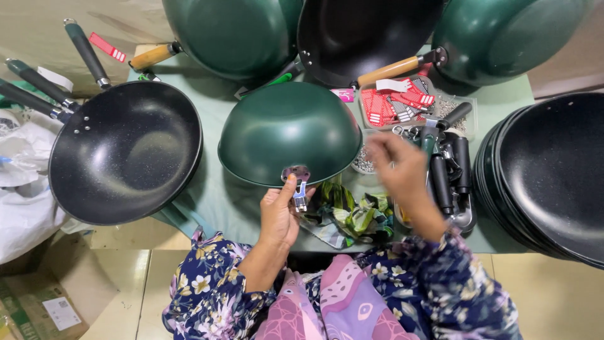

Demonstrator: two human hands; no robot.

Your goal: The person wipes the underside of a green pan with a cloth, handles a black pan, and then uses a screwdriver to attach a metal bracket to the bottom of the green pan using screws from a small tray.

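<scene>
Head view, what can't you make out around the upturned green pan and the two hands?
- Right hand: motion-blurred, so its grip is unclear.
- Left hand: presses a metal bracket to the green pan; the fastening is too small.
- Pan stack: cut off by the right edge.
- Small parts behind the pan: too small.

Dark green upturned wok [289, 129]; left of it a speckled black pan [126, 151]; pale green bench [220, 201]; red tags [393, 104]; navy floral sleeves [207, 296].

The upturned wok [289, 129] is glossy green enamel; its bracket [298, 182] is bare metal; the cloth [352, 214] is soft printed fabric.
</scene>
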